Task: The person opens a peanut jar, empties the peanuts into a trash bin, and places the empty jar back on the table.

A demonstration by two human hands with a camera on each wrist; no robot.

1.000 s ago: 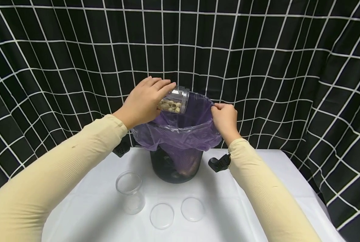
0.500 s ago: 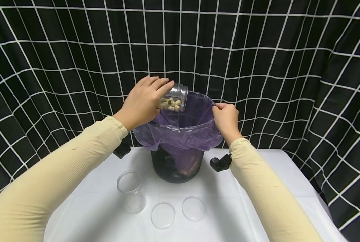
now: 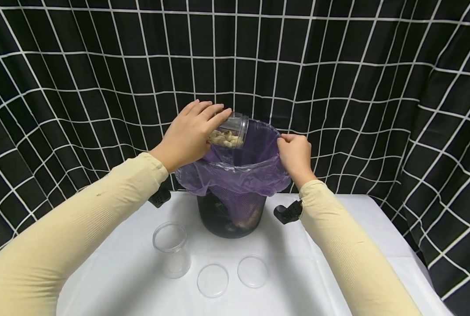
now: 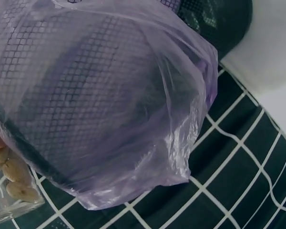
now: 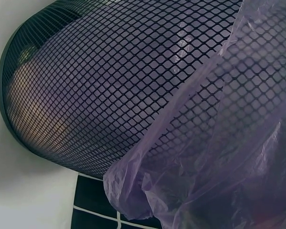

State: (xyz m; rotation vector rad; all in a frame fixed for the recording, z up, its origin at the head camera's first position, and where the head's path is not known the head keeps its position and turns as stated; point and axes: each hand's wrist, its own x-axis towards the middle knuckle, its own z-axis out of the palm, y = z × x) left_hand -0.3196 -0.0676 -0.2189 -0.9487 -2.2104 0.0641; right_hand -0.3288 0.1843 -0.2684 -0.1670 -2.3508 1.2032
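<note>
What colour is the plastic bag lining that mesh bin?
The bag is a see-through purple, draped over the black bin's rim. The head view shows it best.

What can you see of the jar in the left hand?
The jar is small, clear and looks like plastic, with a ribbed neck and no lid. The left hand grips its body from above, fingers over the top. It is tipped on its side, mouth pointing right over the open purple bag lining the bin. Pale nut-like pieces lie along its lower side. The left wrist view shows them at its edge.

purple bag draped over black mesh bin | clear jar of pale nuts bottom-left | gridded cloth below
</note>
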